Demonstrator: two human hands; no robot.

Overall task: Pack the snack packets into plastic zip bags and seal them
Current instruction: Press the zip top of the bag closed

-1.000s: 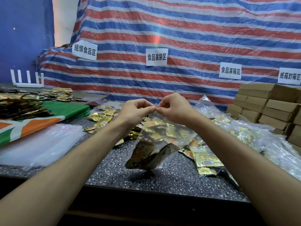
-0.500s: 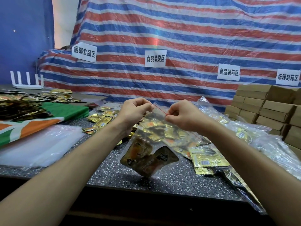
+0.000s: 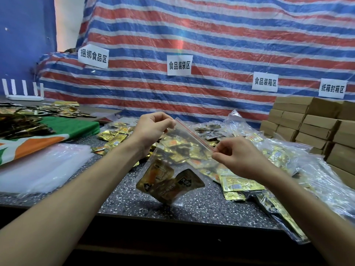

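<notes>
A clear zip bag (image 3: 184, 150) with a red seal line hangs tilted above the speckled table (image 3: 192, 206). Dark and gold snack packets (image 3: 169, 181) lie in its bottom corner. My left hand (image 3: 151, 129) pinches the upper left end of the zip strip. My right hand (image 3: 236, 156) pinches the strip's lower right end. Between the two hands the strip runs taut and slanted.
Loose gold snack packets (image 3: 113, 136) lie behind and right of the bag. Filled clear bags (image 3: 299, 166) pile up at the right, before stacked cardboard boxes (image 3: 317, 127). A stack of empty plastic bags (image 3: 42, 166) and a green-orange cloth (image 3: 48, 135) lie at the left.
My hands, together at the middle of the zip strip a second ago, have slid apart along it. The right hand moved down and right, and the bag now hangs more tilted.
</notes>
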